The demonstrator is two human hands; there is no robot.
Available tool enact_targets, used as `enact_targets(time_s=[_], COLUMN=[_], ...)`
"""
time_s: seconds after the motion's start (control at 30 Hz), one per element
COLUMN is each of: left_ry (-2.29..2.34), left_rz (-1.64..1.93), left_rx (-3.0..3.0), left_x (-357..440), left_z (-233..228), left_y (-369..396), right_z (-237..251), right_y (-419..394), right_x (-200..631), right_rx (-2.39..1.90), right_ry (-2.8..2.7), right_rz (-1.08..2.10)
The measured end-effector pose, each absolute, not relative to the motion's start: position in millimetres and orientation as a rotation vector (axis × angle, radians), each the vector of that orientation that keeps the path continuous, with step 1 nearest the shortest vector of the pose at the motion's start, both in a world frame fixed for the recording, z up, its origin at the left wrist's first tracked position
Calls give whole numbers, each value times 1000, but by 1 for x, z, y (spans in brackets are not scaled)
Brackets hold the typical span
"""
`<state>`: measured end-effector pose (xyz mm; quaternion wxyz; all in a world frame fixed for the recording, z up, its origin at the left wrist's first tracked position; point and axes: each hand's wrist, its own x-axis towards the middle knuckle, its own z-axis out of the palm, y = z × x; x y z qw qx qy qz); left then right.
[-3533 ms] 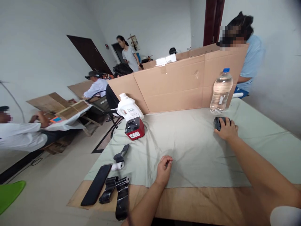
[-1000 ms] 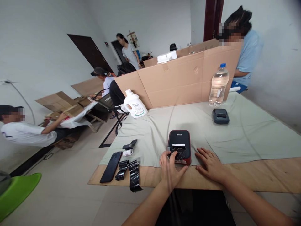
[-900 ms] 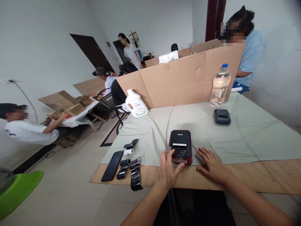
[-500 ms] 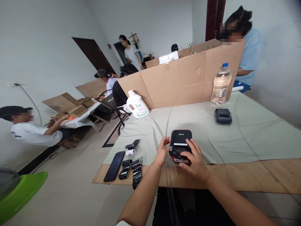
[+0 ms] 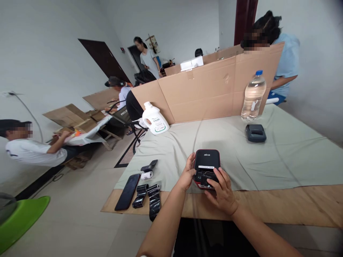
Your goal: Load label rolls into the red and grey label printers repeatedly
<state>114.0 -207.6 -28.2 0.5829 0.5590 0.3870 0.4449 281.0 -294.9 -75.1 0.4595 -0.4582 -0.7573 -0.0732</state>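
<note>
While both hands were at the near edge of the cloth: counts and changes follow.
Printers: two; a red and black printer (image 5: 206, 165) near the middle, a small grey printer (image 5: 255, 132) far right on the cloth (image 5: 268, 160).
Bottles: two; a clear water bottle (image 5: 253, 95) far right, a white jug (image 5: 154, 119) far left, both before the cardboard screen (image 5: 214, 89).
Dark bits at near left: one phone (image 5: 128, 191), two black ribbon rolls (image 5: 148, 198), one small white paper roll (image 5: 147, 175) with a black piece (image 5: 149, 166) just beyond it.
Hands: two; the left hand (image 5: 187, 174) lay curled against the red printer's left side, fingers touching it; the right hand (image 5: 221, 191) lay over its near end, fingers spread and bent onto the open front. Neither was clenched around it.
Printer's place: on the cloth, just far of the bare wooden tabletop (image 5: 294, 207) strip, between the two hands.
People nearby: four in view, beyond the screen and to the left.
Change from 3.5 s ago: the red printer had stood far left beside the jug; the right hand had lain on the grey printer, the left hand empty on the cloth.
Change from 1.0 s ago: the right hand had lain flat on the tabletop right of the red printer.
</note>
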Motion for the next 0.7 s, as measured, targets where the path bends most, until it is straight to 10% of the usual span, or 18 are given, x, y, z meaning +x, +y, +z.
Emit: enact_targets(time_s=[0.7], left_ry=[1090], left_rz=[1161], left_rx=[1170], left_x=[116], left_z=[-22], left_y=[-212], right_z=[-83], right_y=[-283], right_x=[294], right_rx=[-1130], right_ry=[-1518], right_rz=[133])
